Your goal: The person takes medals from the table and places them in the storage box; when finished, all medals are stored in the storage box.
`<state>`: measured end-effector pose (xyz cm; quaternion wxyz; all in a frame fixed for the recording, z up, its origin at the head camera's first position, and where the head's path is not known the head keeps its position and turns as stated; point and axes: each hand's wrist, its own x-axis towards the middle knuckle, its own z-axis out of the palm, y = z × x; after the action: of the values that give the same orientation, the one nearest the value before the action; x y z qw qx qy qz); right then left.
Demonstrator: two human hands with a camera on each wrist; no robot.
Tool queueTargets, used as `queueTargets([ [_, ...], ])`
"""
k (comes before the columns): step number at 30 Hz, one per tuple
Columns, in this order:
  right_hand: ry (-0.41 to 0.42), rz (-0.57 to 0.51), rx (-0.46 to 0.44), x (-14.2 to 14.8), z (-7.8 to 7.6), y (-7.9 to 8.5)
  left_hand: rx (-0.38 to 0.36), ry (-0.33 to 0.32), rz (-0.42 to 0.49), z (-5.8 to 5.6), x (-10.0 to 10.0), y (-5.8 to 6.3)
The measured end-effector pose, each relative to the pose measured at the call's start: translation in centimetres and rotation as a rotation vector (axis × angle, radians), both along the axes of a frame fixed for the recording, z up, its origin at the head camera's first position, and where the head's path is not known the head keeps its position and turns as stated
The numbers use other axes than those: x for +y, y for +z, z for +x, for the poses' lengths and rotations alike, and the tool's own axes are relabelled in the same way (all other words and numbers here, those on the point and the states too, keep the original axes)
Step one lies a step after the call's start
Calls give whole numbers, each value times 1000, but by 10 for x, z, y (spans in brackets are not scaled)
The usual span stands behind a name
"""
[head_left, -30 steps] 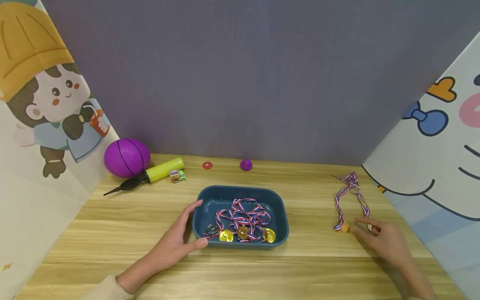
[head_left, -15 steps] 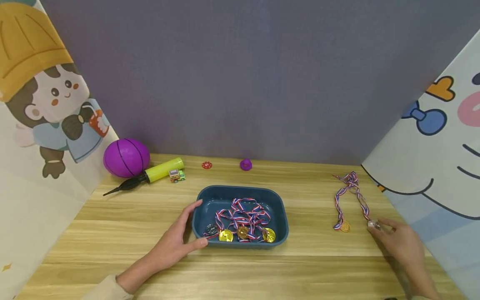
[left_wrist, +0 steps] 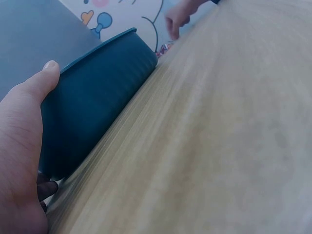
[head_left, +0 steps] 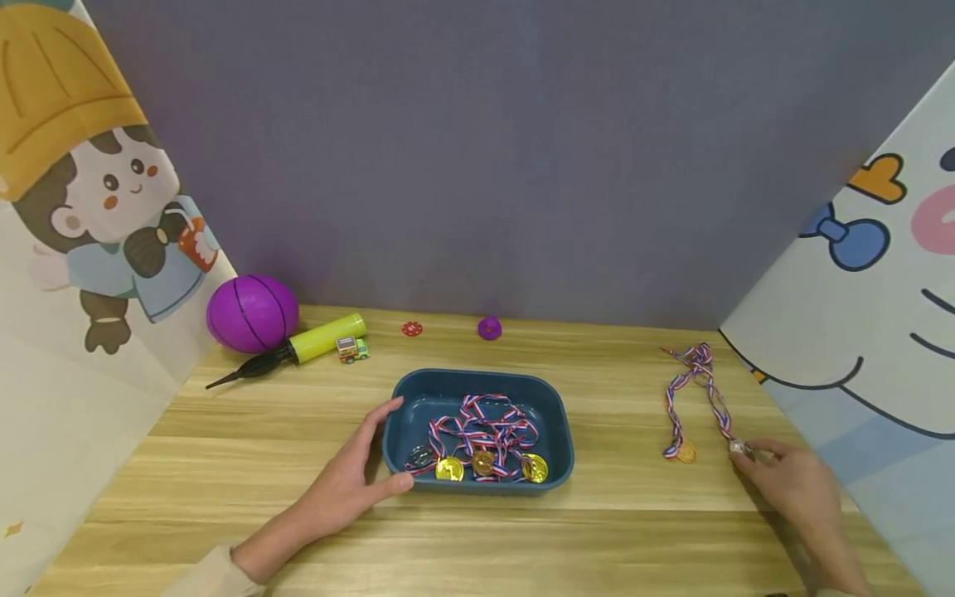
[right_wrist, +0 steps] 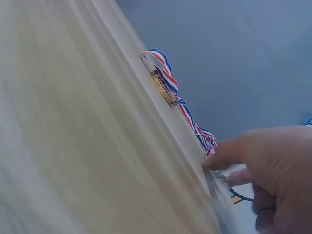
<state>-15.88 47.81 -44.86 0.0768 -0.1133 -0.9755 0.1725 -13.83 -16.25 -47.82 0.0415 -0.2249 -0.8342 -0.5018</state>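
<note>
A dark blue plastic bin [head_left: 555, 406] stands mid-table. Several medals lie inside on tangled striped ribbons [head_left: 485, 435]; gold medals [head_left: 449, 469] show along the near side and a dark silver one [head_left: 420, 456] at the left. My left hand [head_left: 351, 473] holds the bin's left end, thumb at the front rim; the left wrist view has that thumb [left_wrist: 41, 83] against the bin wall. At the right, my right hand [head_left: 798, 489] pinches a silver medal [head_left: 739, 448] between thumb and fingers, its ribbon [head_left: 722, 414] trailing back along the table. Left of it lies a bronze-gold medal [head_left: 685, 452] on a ribbon.
At the back left are a purple ball [head_left: 252, 315], a yellow and black hand pump [head_left: 324, 336] and a toy truck [head_left: 352, 349]. A red chip [head_left: 412, 329] and a small purple toy [head_left: 489, 328] lie near the grey back wall [head_left: 485, 166]. Printed panels flank both sides.
My right hand has moved right from between the two loose medals and taken hold of the silver one. My left hand and the bin have stayed put.
</note>
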Motion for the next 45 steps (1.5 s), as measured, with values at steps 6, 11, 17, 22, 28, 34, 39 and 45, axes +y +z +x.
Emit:
queueTargets([
  [6,-34,-33,194,-12,0,1,7,12,-6,1,0,0],
  [11,-134,-129,347,-25,-6,17,-2,13,-6,1,0,0],
  [17,-234,-257,493,-34,-15,35,3,6,0,0,0,0],
  [22,-228,-270,641,-40,-23,50,8,4,-1,0,0,0],
  [28,-219,-348,732,-46,-31,69,8,7,0,1,0,0],
  [34,-181,-400,851,-61,-31,86,7,1,-4,1,1,1],
  [39,-157,-386,883,-74,-26,97,0,-1,-2,1,1,0],
  [45,-105,-408,866,-82,-27,100,-6,4,2,1,1,1],
])
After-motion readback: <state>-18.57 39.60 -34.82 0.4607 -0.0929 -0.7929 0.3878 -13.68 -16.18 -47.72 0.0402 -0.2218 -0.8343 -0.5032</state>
